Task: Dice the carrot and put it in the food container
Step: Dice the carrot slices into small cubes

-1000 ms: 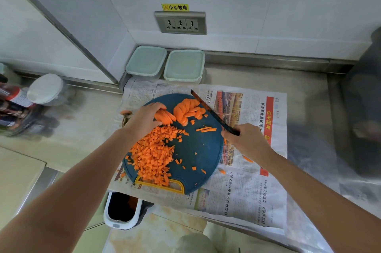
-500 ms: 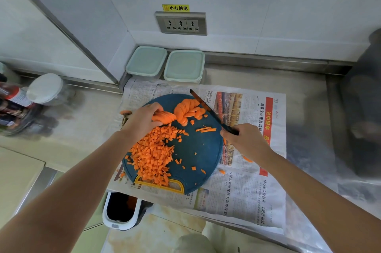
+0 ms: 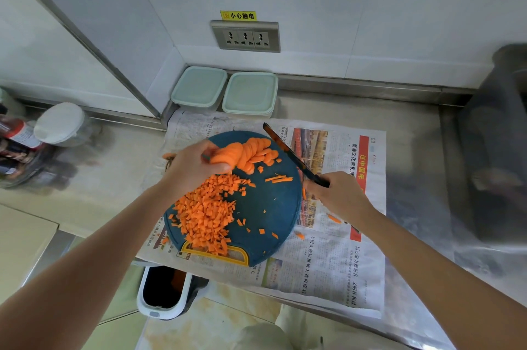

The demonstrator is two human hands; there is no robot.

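Note:
A round dark blue cutting board lies on newspaper. A heap of diced carrot covers its left half. At the board's far edge sits a stack of carrot slices; my left hand grips the left part of that stack. My right hand holds a black knife by its handle, blade pointing up-left along the board's right rim, clear of the slices. A few carrot strips lie near the blade. Two lidded food containers stand against the wall behind the board.
Newspaper covers the steel counter. A white bin sits below the counter's front edge. Jars and bottles crowd the left side. A dark blurred appliance stands at the right. A wall socket is above the containers.
My left hand has closed more tightly on the left part of the carrot slice stack and drawn it together. The knife has stayed almost still at the board's right rim.

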